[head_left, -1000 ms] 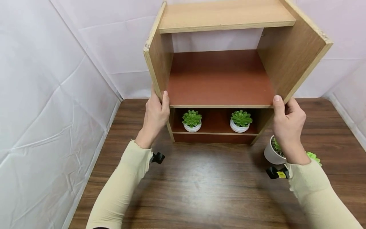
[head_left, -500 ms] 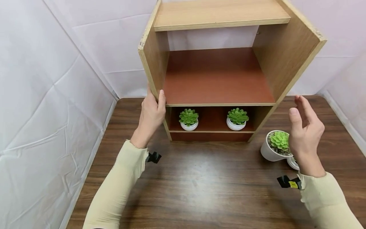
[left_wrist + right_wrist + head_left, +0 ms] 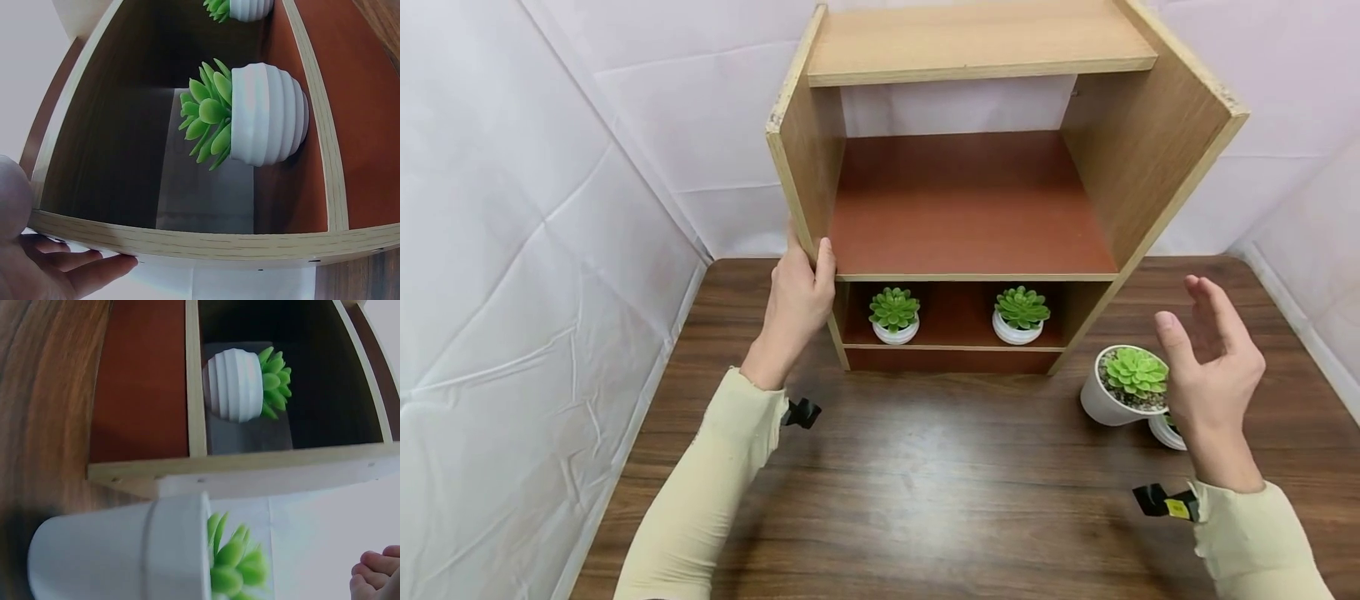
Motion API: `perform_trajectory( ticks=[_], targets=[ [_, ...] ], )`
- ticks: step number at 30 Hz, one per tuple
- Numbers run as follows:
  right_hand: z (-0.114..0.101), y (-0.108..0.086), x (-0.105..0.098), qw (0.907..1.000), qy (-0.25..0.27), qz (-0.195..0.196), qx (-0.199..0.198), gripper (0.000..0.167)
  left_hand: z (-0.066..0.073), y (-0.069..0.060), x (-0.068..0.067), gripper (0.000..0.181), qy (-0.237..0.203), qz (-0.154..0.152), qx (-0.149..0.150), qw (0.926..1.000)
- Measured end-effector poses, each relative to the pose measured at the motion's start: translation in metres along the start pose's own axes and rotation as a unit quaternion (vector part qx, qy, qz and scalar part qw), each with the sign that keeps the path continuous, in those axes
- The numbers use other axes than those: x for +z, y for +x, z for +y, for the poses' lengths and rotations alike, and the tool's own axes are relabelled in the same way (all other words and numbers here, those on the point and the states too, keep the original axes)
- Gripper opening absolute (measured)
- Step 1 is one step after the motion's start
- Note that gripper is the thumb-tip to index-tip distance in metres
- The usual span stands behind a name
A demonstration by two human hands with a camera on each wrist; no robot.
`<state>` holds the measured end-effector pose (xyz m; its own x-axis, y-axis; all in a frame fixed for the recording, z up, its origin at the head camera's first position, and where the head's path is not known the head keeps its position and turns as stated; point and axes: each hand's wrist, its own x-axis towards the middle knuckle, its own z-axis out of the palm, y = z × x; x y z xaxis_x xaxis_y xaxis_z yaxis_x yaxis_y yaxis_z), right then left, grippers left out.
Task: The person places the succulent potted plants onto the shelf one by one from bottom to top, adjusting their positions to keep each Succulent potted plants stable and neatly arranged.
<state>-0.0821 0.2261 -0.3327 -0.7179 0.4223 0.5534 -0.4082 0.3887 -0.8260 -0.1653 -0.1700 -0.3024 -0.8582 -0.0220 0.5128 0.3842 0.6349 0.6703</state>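
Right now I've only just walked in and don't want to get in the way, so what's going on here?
A person's left hand grips the left side of a wooden shelf unit. The right hand is off the unit and holds nothing, near a larger potted succulent on the brown tabletop. Beside that, a smaller pot is partly hidden in the head view. Two small potted succulents stand apart in the unit's low compartment.
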Motion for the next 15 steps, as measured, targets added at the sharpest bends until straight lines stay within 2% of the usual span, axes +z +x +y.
perform_trajectory(
  ticks=[3, 9, 11, 15],
  targets=[
    [0.002, -0.005, -0.007, 0.9998, -0.013, 0.012, -0.004, 0.047, -0.001, -0.001, 0.000, 0.043, -0.004, -0.008, -0.006, 0.9999],
    [0.036, -0.011, -0.030, 0.9962, -0.057, 0.022, -0.062, 0.052, -0.002, -0.001, 0.001, 0.041, -0.006, -0.012, 0.001, 0.9999],
    [0.043, -0.014, -0.037, 0.9963, -0.066, 0.031, -0.046, 0.053, -0.002, -0.001, 0.001, 0.040, -0.003, -0.009, 0.005, 0.9999],
    [0.042, -0.020, -0.046, 0.9951, -0.085, 0.051, -0.003, 0.055, -0.002, 0.000, 0.000, 0.040, -0.001, -0.006, 0.012, 0.9999]
  ],
)
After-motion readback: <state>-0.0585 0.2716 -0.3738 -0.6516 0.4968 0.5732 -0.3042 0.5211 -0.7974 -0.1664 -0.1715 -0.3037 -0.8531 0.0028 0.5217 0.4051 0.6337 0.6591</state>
